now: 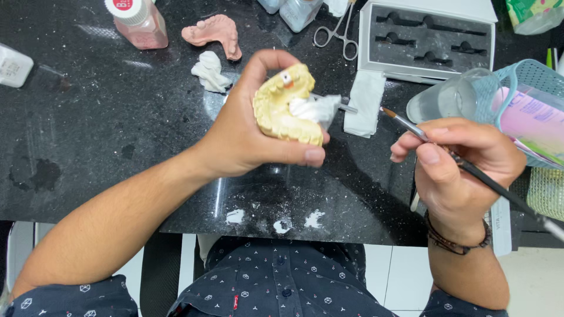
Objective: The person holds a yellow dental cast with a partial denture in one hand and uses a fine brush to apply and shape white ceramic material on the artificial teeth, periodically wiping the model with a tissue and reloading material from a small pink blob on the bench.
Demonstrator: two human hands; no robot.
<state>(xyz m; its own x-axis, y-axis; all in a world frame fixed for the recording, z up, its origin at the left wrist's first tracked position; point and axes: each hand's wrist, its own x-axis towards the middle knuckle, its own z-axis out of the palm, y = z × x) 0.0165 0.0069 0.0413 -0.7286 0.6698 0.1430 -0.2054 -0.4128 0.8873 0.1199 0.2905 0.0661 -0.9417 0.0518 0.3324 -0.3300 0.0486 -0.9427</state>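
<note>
Matt plaster cast [282,111] — glossy countertop [106,117].

Black speckled counter [106,117]; pink denture base [214,32]; scissors [338,32]; folded tissue [365,103].

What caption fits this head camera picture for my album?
Left hand holds a yellow teeth model; right hand holds a thin brush over a black countertop.
</note>
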